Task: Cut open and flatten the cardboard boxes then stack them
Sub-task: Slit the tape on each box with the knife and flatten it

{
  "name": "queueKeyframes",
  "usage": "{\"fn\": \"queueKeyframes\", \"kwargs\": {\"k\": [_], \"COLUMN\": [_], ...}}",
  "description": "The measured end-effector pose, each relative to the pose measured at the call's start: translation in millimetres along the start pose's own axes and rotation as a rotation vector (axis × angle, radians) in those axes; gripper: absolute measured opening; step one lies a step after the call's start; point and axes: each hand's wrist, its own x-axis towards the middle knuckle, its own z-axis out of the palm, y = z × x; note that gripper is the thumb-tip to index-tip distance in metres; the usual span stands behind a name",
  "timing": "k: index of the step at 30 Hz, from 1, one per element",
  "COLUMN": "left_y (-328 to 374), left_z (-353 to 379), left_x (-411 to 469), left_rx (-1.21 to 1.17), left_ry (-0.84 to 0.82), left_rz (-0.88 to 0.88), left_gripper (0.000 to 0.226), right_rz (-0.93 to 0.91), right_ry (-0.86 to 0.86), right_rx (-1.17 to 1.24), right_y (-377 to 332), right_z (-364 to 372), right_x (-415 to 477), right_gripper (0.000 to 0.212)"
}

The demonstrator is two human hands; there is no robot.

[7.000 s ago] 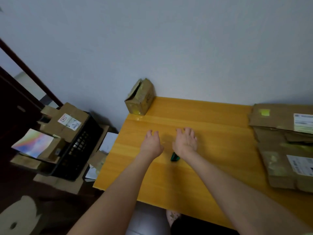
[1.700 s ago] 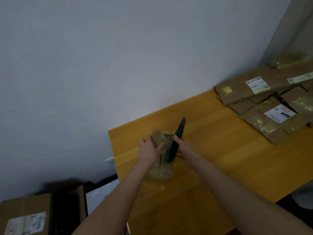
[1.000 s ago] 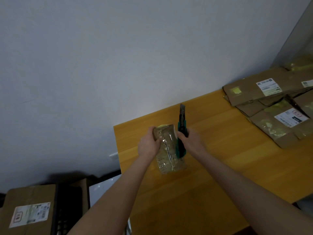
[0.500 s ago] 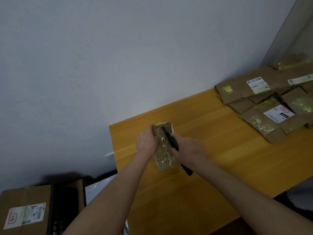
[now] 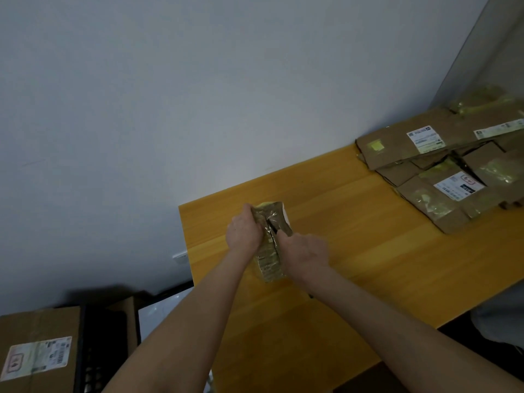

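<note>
Left hand [image 5: 243, 233]: arm stretched forward, fingers curled round the left side of the small taped box [image 5: 269, 252], steadying it.
Right hand [image 5: 305, 253]: knuckles up, fingers closed on a utility knife [image 5: 273, 226], handle mostly hidden, dark blade at the box's top seam.
Box: lengthwise on the tabletop [image 5: 368, 251], near its far left corner.
Flattened boxes [image 5: 425, 168]: overlapping pile with labels, far right on the tabletop, well apart.
Room: plain pale wall [image 5: 198, 95]; on the floor at left, a labelled carton [image 5: 37, 350] beside a black crate [image 5: 97, 353].

Knife [image 5: 273, 226] mostly hidden — right hand [image 5: 304, 252] covers it.
</note>
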Motion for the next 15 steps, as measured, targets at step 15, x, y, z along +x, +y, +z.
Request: {"fn": "queueKeyframes", "kwargs": {"k": [15], "left_y": [-24], "left_z": [-4], "left_x": [14], "left_rx": [-0.044], "left_ry": [-0.036], "left_rz": [-0.213], "left_gripper": [0.03], "right_rz": [-0.086], "right_ry": [-0.235], "right_rx": [0.179], "right_y": [23], "right_z": [9], "right_x": [-24], "right_gripper": [0.039]}}
